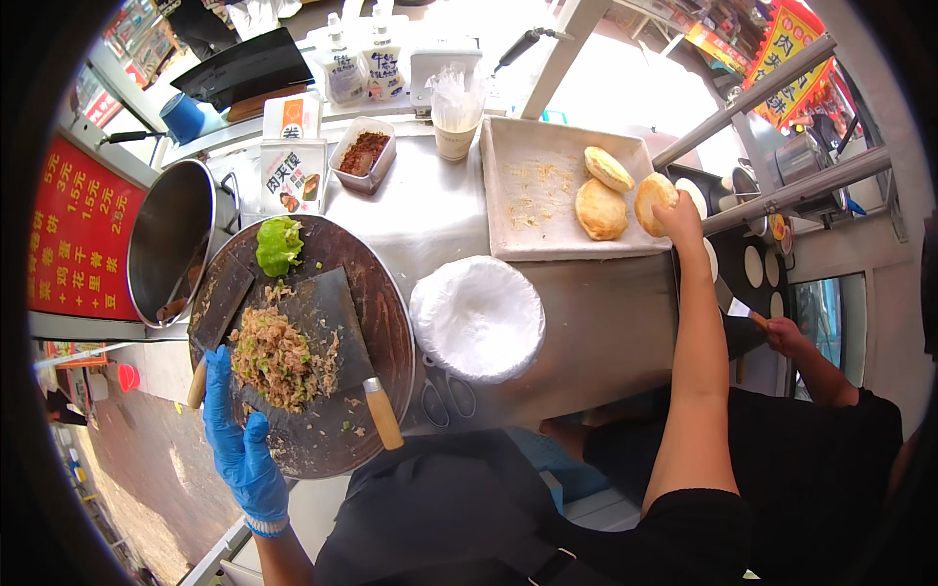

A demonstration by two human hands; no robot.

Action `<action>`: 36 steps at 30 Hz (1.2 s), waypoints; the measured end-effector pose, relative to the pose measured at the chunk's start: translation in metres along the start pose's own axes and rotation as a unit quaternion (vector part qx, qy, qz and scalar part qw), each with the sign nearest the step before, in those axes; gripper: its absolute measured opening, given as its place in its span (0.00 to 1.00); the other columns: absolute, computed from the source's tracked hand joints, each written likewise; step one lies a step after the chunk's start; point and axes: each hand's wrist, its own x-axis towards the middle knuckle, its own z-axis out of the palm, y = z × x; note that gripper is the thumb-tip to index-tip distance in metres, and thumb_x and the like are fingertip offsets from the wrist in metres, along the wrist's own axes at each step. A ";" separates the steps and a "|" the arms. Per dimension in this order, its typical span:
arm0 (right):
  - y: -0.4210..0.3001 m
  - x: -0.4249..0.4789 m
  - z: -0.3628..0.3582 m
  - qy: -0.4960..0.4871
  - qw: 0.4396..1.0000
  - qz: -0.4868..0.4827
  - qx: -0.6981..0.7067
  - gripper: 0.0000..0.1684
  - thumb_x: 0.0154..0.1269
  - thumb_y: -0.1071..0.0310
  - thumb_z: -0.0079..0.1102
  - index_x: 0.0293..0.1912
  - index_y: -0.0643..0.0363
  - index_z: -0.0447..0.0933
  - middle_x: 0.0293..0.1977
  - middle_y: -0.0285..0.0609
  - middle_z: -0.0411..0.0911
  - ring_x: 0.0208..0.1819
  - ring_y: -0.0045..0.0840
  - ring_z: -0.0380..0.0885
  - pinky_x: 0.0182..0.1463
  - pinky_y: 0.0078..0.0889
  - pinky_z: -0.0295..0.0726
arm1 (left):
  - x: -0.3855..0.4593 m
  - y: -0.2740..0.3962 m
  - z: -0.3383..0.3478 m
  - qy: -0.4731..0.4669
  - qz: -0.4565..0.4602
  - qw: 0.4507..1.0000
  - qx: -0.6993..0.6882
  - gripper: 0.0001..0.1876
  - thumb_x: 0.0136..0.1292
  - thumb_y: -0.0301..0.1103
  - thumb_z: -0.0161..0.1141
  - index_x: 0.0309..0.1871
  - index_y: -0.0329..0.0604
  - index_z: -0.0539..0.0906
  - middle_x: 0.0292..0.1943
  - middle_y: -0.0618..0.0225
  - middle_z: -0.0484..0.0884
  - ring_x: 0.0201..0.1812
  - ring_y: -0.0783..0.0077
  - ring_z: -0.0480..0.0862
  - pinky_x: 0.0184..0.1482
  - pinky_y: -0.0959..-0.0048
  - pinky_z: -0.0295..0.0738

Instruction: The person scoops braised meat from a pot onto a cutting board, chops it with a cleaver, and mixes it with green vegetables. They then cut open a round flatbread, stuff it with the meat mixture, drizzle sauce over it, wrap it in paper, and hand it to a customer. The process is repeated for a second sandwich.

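Observation:
My right hand [683,220], bare, reaches to the right end of a white rectangular tray [535,251] and grips a round browned flatbread [654,196]. Two more flatbreads lie in that tray, one flat [601,210] and one leaning [609,168]. Over the left rim of a round wooden chopping board [381,293], my left hand [238,447] in a blue glove has its thumb apart from the fingers and holds nothing. Beside its fingertips is the wooden handle of one cleaver [226,300]. A second cleaver [333,308] lies beside a heap of chopped meat with green bits [275,355]. A green pepper [278,245] sits behind.
A plastic-covered round container [478,320] stands between board and tray, with scissors [447,399] in front. Further back are a tall steel pot [172,242], a tub of red seasoning [363,155] and printed paper bags [293,176]. At right, a co-worker's hand [785,338] holds a scraper near a griddle.

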 end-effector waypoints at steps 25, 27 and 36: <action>-0.129 -0.372 0.191 -0.051 0.978 -0.200 -0.029 0.33 0.51 0.61 0.70 0.56 0.59 0.69 0.45 0.49 0.72 0.50 0.46 0.71 0.52 0.43 0.72 | -0.089 -0.095 -0.149 -0.154 -0.333 0.684 -0.631 0.37 0.58 0.41 0.66 0.67 0.35 0.62 0.63 0.55 0.70 0.64 0.58 0.70 0.68 0.59 0.61; -0.125 -0.386 0.194 -0.046 0.970 -0.236 -0.043 0.32 0.51 0.62 0.70 0.55 0.59 0.71 0.44 0.48 0.71 0.50 0.45 0.71 0.51 0.43 0.72 | -0.093 -0.107 -0.160 -0.150 -0.330 0.693 -0.623 0.37 0.59 0.42 0.66 0.67 0.35 0.62 0.62 0.54 0.70 0.64 0.57 0.71 0.68 0.58 0.61; -0.157 -0.382 0.195 -0.098 0.984 -0.131 -0.067 0.45 0.51 0.65 0.70 0.66 0.60 0.58 0.49 0.54 0.72 0.51 0.49 0.73 0.51 0.45 0.74 | -0.098 -0.147 -0.185 -0.188 -0.320 0.733 -0.570 0.46 0.56 0.58 0.64 0.71 0.44 0.57 0.66 0.56 0.66 0.66 0.55 0.67 0.68 0.52 0.61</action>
